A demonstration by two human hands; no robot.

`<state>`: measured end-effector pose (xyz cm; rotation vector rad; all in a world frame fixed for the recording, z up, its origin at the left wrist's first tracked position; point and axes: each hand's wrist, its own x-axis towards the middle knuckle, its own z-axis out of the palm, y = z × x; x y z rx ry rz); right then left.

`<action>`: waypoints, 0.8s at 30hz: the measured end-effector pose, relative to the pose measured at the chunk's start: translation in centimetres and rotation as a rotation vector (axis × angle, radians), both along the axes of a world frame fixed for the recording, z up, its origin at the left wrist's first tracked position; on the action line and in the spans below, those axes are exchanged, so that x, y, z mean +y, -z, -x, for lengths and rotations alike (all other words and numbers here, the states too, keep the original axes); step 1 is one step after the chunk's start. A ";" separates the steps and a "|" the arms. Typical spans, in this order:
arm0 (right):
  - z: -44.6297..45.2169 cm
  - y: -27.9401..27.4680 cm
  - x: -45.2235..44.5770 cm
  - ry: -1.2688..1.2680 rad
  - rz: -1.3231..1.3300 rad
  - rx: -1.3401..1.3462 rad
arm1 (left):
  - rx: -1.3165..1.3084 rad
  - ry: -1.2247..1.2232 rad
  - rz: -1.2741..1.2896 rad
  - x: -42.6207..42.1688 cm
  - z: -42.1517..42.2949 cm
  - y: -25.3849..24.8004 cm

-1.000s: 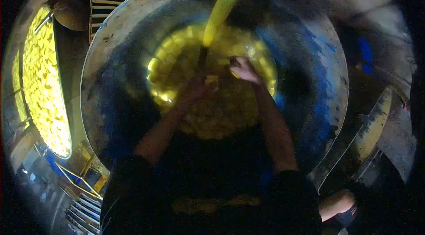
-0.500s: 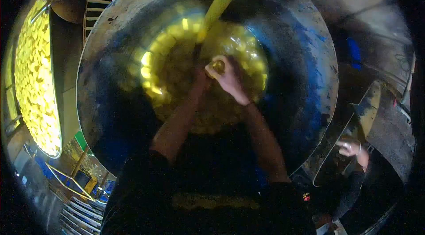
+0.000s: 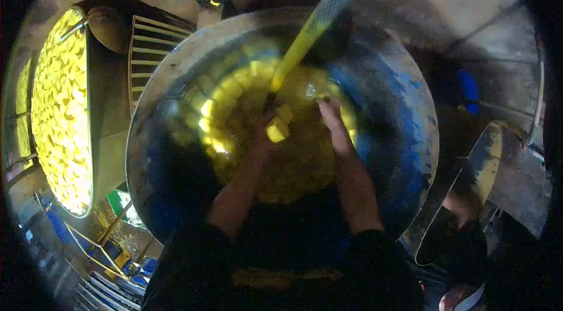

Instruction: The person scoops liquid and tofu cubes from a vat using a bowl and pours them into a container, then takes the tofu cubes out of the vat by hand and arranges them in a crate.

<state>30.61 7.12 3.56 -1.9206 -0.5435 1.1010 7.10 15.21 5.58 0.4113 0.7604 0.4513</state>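
Pole (image 3: 312,32) slants into vat (image 3: 146,103), obstructing upper ctr.; gap btwn. L hand (image 3: 265,126) & R hand (image 3: 331,110); room from latter to R wall (image 3: 403,106).

Dark sleeves (image 3: 375,252) stopping short; forearms (image 3: 359,196) bare below.

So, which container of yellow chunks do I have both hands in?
The middle basin: your left hand and right hand are inside its rim, and the slanting tube reaches down into it. The container at left, brightly lit, has neither.
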 end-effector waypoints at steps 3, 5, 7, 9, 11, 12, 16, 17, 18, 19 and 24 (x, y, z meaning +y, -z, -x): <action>1.2 -8.4 -1.0 0.128 -0.227 0.427 | -0.148 0.007 0.171 0.0 -0.5 -0.7; 3.3 -17.8 0.7 -0.180 -0.232 0.323 | -0.226 0.041 0.234 0.0 -1.7 -1.6; 5.1 -21.1 0.6 -0.252 -0.287 0.052 | -0.244 0.022 0.266 0.7 -3.7 -3.3; 7.3 -26.6 0.2 -0.374 -0.270 -0.257 | -0.266 0.037 0.223 0.9 -5.4 -1.2; 8.8 -29.1 -1.2 -0.424 -0.259 -0.479 | -0.353 0.118 0.174 0.1 -5.6 -5.1; 9.3 -29.7 -2.3 -0.436 -0.242 -0.601 | -0.420 0.188 0.131 -1.0 -5.8 -6.3; 9.7 -34.2 -7.2 -0.325 -0.176 -0.815 | -0.434 0.249 0.281 -5.8 -7.5 -19.5; 9.9 -35.7 -8.7 -0.358 -0.184 -0.732 | -0.381 0.226 0.259 -7.3 -7.9 -22.2; 10.2 -36.9 -10.6 -0.378 -0.190 -0.646 | -0.327 0.215 0.238 -9.1 -8.2 -25.0; 10.7 -37.0 -13.0 -0.276 -0.236 -0.642 | -0.489 0.228 0.343 -11.1 -8.1 -29.6; 15.7 -43.2 -26.5 0.207 -0.550 -0.221 | -0.144 0.647 0.045 -22.0 -5.4 -40.4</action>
